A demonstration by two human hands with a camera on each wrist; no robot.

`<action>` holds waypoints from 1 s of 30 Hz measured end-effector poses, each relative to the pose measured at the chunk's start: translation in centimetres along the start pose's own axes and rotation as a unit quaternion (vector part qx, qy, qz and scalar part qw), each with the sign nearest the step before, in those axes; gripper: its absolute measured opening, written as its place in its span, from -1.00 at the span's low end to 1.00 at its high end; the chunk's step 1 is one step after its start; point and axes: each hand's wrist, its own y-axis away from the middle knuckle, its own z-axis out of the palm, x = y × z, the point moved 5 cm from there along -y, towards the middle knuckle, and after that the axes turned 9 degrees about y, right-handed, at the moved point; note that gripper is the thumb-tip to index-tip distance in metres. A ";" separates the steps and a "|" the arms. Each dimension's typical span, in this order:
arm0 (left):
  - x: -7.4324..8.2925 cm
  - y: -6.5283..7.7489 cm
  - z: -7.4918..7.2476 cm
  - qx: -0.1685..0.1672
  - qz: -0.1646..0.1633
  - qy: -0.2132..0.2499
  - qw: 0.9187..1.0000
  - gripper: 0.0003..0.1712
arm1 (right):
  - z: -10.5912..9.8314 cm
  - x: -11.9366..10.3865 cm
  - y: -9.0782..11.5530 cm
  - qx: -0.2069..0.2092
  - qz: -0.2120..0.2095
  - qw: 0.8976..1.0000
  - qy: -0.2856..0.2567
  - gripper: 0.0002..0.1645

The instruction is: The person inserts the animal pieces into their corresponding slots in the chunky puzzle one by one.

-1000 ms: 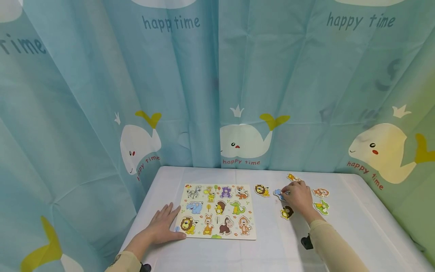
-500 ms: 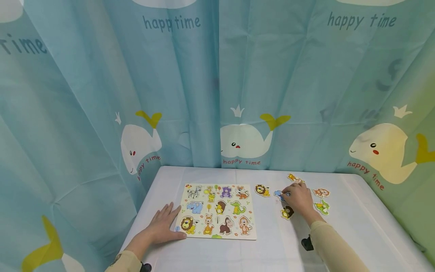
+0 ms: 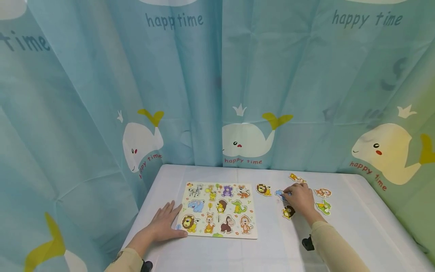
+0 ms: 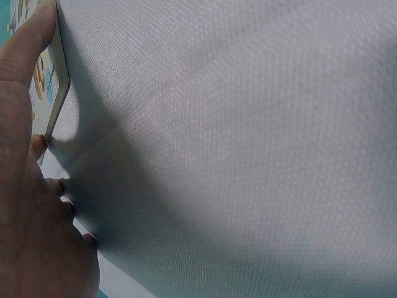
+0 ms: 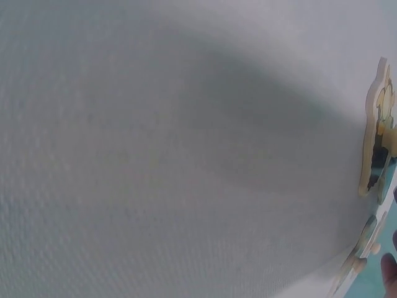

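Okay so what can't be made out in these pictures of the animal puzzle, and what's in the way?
Head view: the right part of the blue piece, hidden by the right hand.
Left wrist view: most of the puzzle board, cut off by the picture's edge and partly covered by the left hand.
Right wrist view: most of the right hand, cut off by the right edge.

Dressed in a beige left sleeve (image 3: 127,261), marked near the cuff with a dark patch (image 3: 118,257) too small to read, and a matching right sleeve (image 3: 334,245). Fitted with a rounded black piece (image 3: 147,266) at the left wrist, a blockier black block (image 3: 308,243) at the right. Bare at the fingers (image 3: 175,215).
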 end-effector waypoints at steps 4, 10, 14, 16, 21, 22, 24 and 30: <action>0.0 0.0 0.0 0.004 0.001 0.001 1.000 0.35 | -0.1 0.0 0.0 0.002 0.003 1.000 -0.002 -0.83; 0.2 0.0 -0.1 0.005 0.004 0.003 1.000 0.35 | 0.1 0.1 -0.1 0.003 0.003 1.000 -0.002 -0.82; 0.4 0.2 -0.2 -0.002 0.003 0.002 1.000 0.35 | 0.2 0.1 -0.1 0.002 -0.001 1.000 0.002 -0.82; 0.7 0.4 -0.4 -0.007 0.003 0.004 1.000 0.36 | -0.1 0.0 -0.1 0.009 -0.003 1.000 0.002 -0.81; 1.1 0.6 -0.7 -0.020 0.002 0.008 1.000 0.36 | -1.4 -0.5 -0.4 0.041 -0.010 0.999 -0.010 -0.80; 1.1 0.6 -0.7 -0.021 0.001 0.007 1.000 0.36 | -1.6 -0.7 -0.4 0.046 -0.013 0.999 -0.012 -0.80; 1.1 0.6 -0.6 -0.021 0.002 0.004 1.000 0.36 | -2.2 -1.2 -0.5 0.053 -0.022 0.998 -0.018 -0.80; 0.8 0.6 -0.4 -0.019 -0.002 -0.006 1.000 0.36 | -3.2 -3.6 -0.6 0.074 -0.050 0.996 -0.032 -0.84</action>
